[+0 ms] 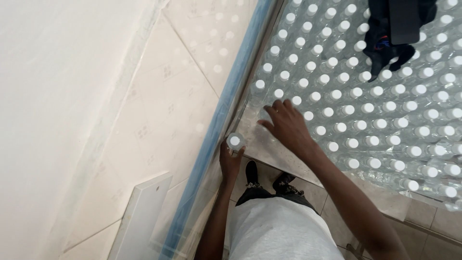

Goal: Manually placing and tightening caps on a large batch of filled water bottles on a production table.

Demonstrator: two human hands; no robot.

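Observation:
My left hand [230,161] grips a clear plastic bottle with a white cap [234,141], held upright beside the near left corner of a big block of bottles. My right hand [287,124] rests spread, fingers apart, on that same corner of the block, touching the plastic wrap next to the white caps. The block [385,106] is made of many clear bottles with white caps, packed in rows and wrapped in film. It fills the right half of the view.
A dark cloth or bag [394,29] lies on the bottles at the top right. A blue-edged glass panel [226,106] runs diagonally left of the block. A white board [139,216] leans on the pale tiled floor. My dark shoes [267,179] stand close to the block.

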